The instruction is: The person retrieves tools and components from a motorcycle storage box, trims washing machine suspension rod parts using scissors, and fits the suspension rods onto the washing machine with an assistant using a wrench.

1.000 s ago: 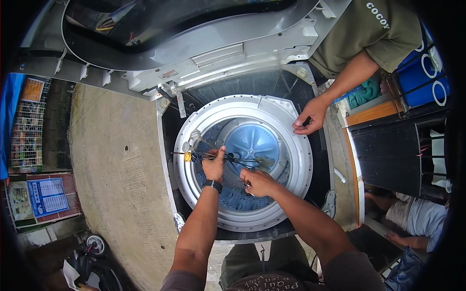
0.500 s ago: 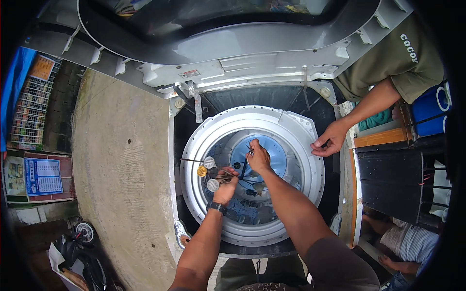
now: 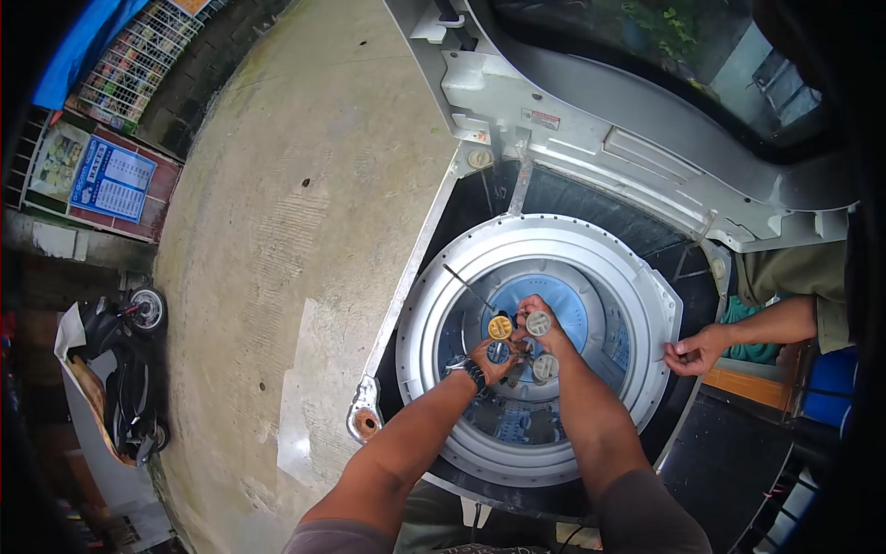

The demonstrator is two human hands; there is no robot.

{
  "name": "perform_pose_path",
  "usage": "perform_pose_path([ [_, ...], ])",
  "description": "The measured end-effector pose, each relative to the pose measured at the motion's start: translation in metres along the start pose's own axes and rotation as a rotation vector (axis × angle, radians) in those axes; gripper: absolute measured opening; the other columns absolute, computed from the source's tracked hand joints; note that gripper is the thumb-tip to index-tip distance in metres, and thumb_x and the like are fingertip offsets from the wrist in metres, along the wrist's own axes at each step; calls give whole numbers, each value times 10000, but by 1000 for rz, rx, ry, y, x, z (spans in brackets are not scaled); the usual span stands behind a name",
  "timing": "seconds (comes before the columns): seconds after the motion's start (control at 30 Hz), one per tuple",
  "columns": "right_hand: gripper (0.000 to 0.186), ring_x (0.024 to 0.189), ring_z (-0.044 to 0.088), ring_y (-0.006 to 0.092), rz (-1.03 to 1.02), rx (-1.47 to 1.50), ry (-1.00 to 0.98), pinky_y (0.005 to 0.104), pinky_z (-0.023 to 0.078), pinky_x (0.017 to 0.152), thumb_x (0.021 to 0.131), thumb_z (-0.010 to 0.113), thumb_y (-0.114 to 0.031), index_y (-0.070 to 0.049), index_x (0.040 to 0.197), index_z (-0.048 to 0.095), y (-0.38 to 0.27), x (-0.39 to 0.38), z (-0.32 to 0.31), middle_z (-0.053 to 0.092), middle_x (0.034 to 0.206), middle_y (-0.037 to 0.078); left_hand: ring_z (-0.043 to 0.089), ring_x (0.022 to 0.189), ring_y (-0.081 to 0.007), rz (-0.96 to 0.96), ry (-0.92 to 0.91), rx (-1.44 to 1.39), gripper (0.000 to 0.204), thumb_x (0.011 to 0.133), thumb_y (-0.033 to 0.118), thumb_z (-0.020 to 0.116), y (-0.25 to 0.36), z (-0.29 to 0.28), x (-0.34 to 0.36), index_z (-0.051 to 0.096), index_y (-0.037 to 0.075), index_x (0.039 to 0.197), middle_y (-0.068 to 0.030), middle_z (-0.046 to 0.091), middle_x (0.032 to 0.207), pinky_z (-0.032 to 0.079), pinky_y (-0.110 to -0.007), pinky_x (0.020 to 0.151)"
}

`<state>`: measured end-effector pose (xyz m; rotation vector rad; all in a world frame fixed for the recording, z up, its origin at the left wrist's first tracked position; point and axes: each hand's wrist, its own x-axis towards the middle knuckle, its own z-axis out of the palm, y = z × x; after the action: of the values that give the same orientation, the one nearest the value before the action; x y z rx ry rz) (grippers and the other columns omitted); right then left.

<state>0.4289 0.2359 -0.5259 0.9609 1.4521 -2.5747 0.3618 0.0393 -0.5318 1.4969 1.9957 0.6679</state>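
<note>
My left hand (image 3: 491, 366), with a watch (image 3: 475, 372) on its wrist, is closed on a bundle of suspension rods above the open tub (image 3: 443, 417) of a top-loading washing machine. Round plastic ends show on the bundle: a yellow cap (image 3: 500, 328), a grey cap (image 3: 538, 323) and another grey cap (image 3: 544, 369). One thin dark rod (image 3: 469, 288) sticks out toward the far left. Close beside it, my right hand (image 3: 559, 343) has its fingers bent around the bundle near the grey cap; its exact grip is partly hidden. Below lies the blue round tub bottom (image 3: 565, 300).
The machine's raised top frame (image 3: 591, 129) stands behind the tub. Another person's hand (image 3: 697, 351) is by the tub's right rim. Concrete floor (image 3: 286, 231) spreads at left, with a motor scooter (image 3: 129, 369) beyond. A metal corner bracket (image 3: 365, 411) is near my left forearm.
My right hand has come from over the blue tub bottom to the rods beside my left hand. The view has turned, so the machine appears tilted and farther right.
</note>
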Motion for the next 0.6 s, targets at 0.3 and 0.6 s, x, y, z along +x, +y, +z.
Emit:
perform_pose_path([
  [0.3, 313, 817, 717, 247, -119, -344, 703, 362, 565, 701, 860, 760, -44, -97, 1078, 541, 44, -28, -68, 695, 934, 82, 650, 1172, -372, -236, -17, -83, 368, 982, 331, 627, 89, -6, 36, 629, 180, 1317, -151, 694, 1251, 515, -452, 1018],
  [0.6, 488, 922, 660, 189, 249, -101, 390, 321, 531, 775, 837, 752, 45, -37, 1248, 500, 2, -114, 19, 677, 1081, 117, 727, 1056, -352, -925, 152, -322, 248, 903, 282, 723, 105, -36, 30, 754, 100, 1068, -166, 770, 1048, 566, -465, 921],
])
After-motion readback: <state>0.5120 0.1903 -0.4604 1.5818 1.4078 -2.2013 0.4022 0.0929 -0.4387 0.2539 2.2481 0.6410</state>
